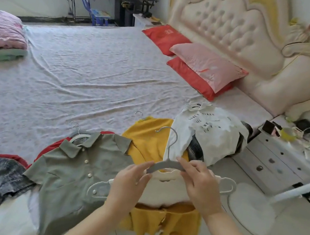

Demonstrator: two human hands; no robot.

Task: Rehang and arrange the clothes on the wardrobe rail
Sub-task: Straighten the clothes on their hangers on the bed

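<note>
My right hand (198, 183) covers one arm of the grey hanger (166, 164) and my left hand (130, 176) pinches the other end, fingers curled on it above a cream top (166, 192) partly hidden by my wrists, at the near edge of the bed (86, 70). The grey-green shirt (81, 168) beside it runs off the bottom of view, and the wrinkled sheet stretches wide beyond the clothes. Black lettering on the crumpled white top (209, 130) is too creased to read.

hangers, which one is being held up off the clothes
The grey hanger, pinched by the left hand and right hand. The others sit inside garments, like the white hanger in the cream top.
</note>
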